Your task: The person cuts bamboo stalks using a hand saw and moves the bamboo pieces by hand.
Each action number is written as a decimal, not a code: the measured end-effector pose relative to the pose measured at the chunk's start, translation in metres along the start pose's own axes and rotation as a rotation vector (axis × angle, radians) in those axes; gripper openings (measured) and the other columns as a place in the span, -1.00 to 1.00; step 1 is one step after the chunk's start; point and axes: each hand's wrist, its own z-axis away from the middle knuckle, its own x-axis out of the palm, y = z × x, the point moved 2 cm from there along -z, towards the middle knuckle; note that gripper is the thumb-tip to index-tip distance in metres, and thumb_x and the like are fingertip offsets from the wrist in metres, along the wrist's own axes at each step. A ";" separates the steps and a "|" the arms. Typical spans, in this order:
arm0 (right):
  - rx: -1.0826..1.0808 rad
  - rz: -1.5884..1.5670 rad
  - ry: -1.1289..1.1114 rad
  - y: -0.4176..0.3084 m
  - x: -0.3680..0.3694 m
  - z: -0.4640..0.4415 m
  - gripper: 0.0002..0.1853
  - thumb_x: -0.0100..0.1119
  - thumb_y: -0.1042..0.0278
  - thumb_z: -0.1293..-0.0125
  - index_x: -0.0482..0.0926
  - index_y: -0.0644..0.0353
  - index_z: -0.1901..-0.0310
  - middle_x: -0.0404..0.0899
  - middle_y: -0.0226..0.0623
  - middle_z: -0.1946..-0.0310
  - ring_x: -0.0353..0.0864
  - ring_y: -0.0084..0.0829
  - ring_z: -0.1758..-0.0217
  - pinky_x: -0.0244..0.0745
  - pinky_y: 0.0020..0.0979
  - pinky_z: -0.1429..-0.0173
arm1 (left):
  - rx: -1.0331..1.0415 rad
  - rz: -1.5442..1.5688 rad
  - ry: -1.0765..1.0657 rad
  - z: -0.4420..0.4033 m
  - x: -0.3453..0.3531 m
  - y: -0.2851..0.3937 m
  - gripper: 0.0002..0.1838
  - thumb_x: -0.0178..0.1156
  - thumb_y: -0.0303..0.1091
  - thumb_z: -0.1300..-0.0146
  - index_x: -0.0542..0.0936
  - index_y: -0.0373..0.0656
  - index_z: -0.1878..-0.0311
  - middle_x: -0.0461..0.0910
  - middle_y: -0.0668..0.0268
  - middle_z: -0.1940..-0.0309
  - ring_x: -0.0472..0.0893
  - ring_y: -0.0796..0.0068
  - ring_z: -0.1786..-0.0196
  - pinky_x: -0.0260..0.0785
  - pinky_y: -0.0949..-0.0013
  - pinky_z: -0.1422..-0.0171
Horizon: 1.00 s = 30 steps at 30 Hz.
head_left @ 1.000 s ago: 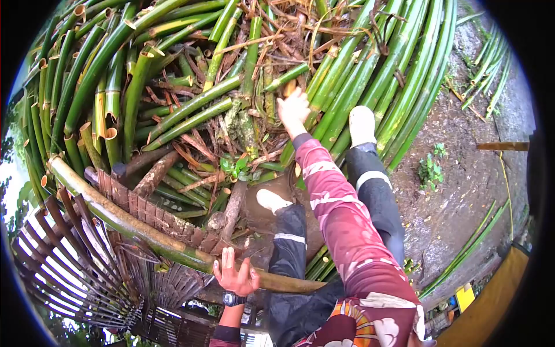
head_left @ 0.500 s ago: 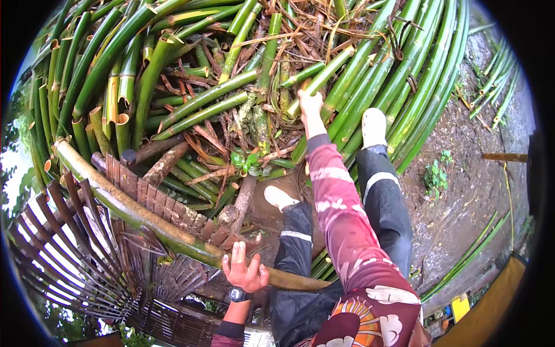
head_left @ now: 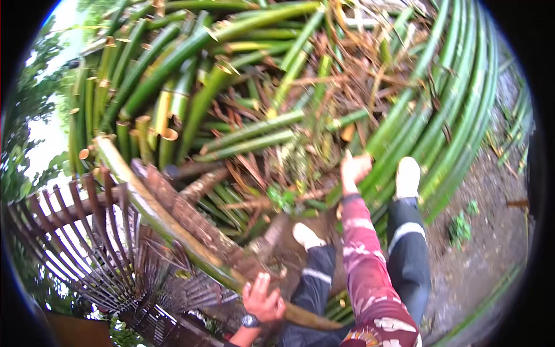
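My right hand (head_left: 355, 169) is reached forward beside the long green bamboo poles (head_left: 399, 141). Motion smears its fingers, and no bamboo piece shows clearly in it. Just beyond it lies a short cut bamboo piece (head_left: 350, 118) on the heap. My left hand (head_left: 264, 302), with a watch at the wrist, is low in the view with its fingers apart. It overlaps a thick bamboo rail (head_left: 167, 228) in view; whether it touches is unclear. Two more cut bamboo lengths (head_left: 251, 146) lie left of my right hand.
Bundled bamboo with cut ends (head_left: 144, 130) stands at left. Dry brown sheaths (head_left: 370, 69) cover the heap. A slatted wooden structure (head_left: 98, 231) is at lower left. My white-shod feet (head_left: 408, 176) stand among the bamboo. Muddy ground (head_left: 451, 266) and a small plant (head_left: 459, 228) lie right.
The view has shifted, so the scene sits lower and further right. My right hand has drawn back slightly, and the bamboo piece it held no longer shows clearly in it. My left hand stays low.
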 end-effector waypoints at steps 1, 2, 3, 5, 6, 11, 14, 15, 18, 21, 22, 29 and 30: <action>0.121 0.159 0.104 0.019 0.035 0.012 0.05 0.40 -0.28 -0.29 0.22 0.54 -0.44 0.54 0.21 -0.13 0.60 0.16 -0.15 0.51 0.00 -0.35 | -0.010 -0.025 -0.021 -0.002 -0.004 0.002 -0.72 0.28 -0.05 0.02 0.77 0.10 0.27 0.56 0.03 -0.37 0.54 0.05 -0.45 0.02 -0.09 -0.63; 0.200 0.050 -0.003 0.014 0.024 0.016 0.10 0.48 -0.18 -0.25 0.10 0.47 -0.50 0.52 0.21 -0.19 0.59 0.16 -0.22 0.51 0.00 -0.38 | -0.016 -0.034 -0.018 -0.004 -0.005 0.002 -0.73 0.28 -0.05 0.01 0.77 0.10 0.27 0.56 0.03 -0.37 0.54 0.07 -0.45 -0.01 -0.08 -0.65; 0.279 -0.042 -0.117 0.014 0.011 0.018 0.18 0.56 -0.09 -0.22 -0.03 0.41 -0.57 0.50 0.21 -0.24 0.58 0.17 -0.29 0.51 0.00 -0.41 | -0.022 -0.032 -0.026 -0.004 -0.005 0.003 -0.74 0.27 -0.06 -0.01 0.77 0.10 0.28 0.56 0.03 -0.38 0.55 0.09 -0.45 -0.04 -0.06 -0.67; 0.354 -0.209 -0.229 0.035 0.026 0.014 0.27 0.64 -0.03 -0.15 -0.11 0.49 -0.56 0.45 0.37 -0.30 0.52 0.18 -0.40 0.48 -0.04 -0.45 | -0.037 -0.031 -0.027 -0.002 -0.007 0.005 -0.76 0.26 -0.07 -0.03 0.76 0.10 0.29 0.56 0.03 -0.38 0.55 0.11 -0.45 -0.09 -0.04 -0.70; 0.486 -0.161 -0.345 0.070 0.087 0.001 0.23 0.68 0.02 -0.09 -0.03 0.49 -0.51 0.50 0.36 -0.27 0.57 0.17 -0.36 0.49 -0.11 -0.44 | -0.040 -0.020 -0.019 -0.002 -0.008 0.006 -0.78 0.27 -0.07 -0.03 0.74 0.10 0.31 0.56 0.03 -0.39 0.55 0.11 -0.45 -0.08 -0.05 -0.69; 0.375 -0.453 -0.308 0.075 0.036 0.007 -0.09 0.65 0.21 -0.01 0.26 0.47 -0.26 0.61 0.20 -0.11 0.67 0.02 -0.16 0.56 -0.13 -0.31 | -0.032 0.007 0.010 -0.003 -0.008 0.004 -0.82 0.29 -0.09 -0.05 0.66 0.05 0.39 0.55 0.03 -0.39 0.53 0.11 -0.47 0.00 -0.08 -0.65; 0.276 -0.679 -0.299 0.064 -0.015 0.026 -0.19 0.60 0.21 -0.04 0.33 0.51 -0.18 0.64 0.09 -0.02 0.65 -0.13 -0.04 0.60 -0.16 -0.17 | -0.050 0.029 0.037 -0.003 -0.010 0.003 -0.82 0.29 -0.11 -0.02 0.67 0.03 0.40 0.53 0.02 -0.40 0.51 0.08 -0.48 0.09 -0.15 -0.60; 0.223 -0.756 -0.298 0.054 -0.044 0.033 -0.22 0.59 0.21 -0.05 0.36 0.52 -0.15 0.64 0.07 0.00 0.64 -0.17 0.00 0.60 -0.16 -0.12 | -0.048 0.051 0.034 -0.002 -0.010 0.004 -0.82 0.29 -0.13 0.00 0.67 0.02 0.40 0.53 0.02 -0.40 0.51 0.07 -0.48 0.12 -0.18 -0.58; 0.199 -0.732 -0.318 0.029 -0.127 0.056 -0.29 0.57 0.16 -0.06 0.44 0.55 -0.07 0.67 -0.02 0.10 0.65 -0.18 0.08 0.61 -0.13 0.00 | -0.017 0.088 0.075 -0.002 -0.012 0.010 -0.81 0.28 -0.15 0.02 0.67 -0.03 0.40 0.51 -0.01 -0.40 0.45 0.01 -0.50 0.13 -0.27 -0.57; 0.182 -1.131 -0.286 -0.001 -0.186 0.074 -0.57 0.46 0.28 -0.12 0.58 0.33 0.04 0.69 -0.25 0.23 0.68 -0.37 0.23 0.62 -0.25 0.15 | 0.012 0.100 0.095 -0.007 -0.027 0.016 -0.81 0.29 -0.19 -0.05 0.66 -0.05 0.31 0.50 0.01 -0.39 0.42 -0.02 -0.51 0.09 -0.27 -0.61; 0.157 -1.104 -0.298 -0.008 -0.205 0.076 -0.62 0.42 0.30 -0.14 0.59 0.27 0.04 0.68 -0.30 0.25 0.67 -0.41 0.26 0.61 -0.28 0.17 | -0.046 0.212 0.125 -0.009 -0.029 0.015 -0.82 0.28 -0.23 -0.10 0.65 -0.07 0.27 0.55 0.03 -0.32 0.45 0.00 -0.48 0.08 -0.25 -0.62; 0.244 -1.711 -0.989 -0.039 -0.429 0.166 -0.57 0.34 0.23 -0.28 0.58 0.22 -0.14 0.73 -0.25 0.15 0.73 -0.31 0.18 0.70 -0.18 -0.02 | 0.011 0.701 0.377 -0.075 -0.228 0.073 -0.69 0.35 -0.35 -0.24 0.58 -0.25 0.00 0.59 0.04 0.00 0.59 -0.05 -0.11 0.47 0.03 -0.24; 0.225 -1.827 -1.145 -0.041 -0.455 0.193 -0.54 0.33 0.21 -0.28 0.59 0.23 -0.15 0.74 -0.20 0.10 0.75 -0.26 0.12 0.68 -0.13 -0.11 | 0.041 0.620 0.351 -0.083 -0.266 0.096 -0.58 0.38 -0.24 -0.27 0.58 -0.24 -0.11 0.59 0.00 -0.08 0.59 -0.07 -0.17 0.46 0.03 -0.30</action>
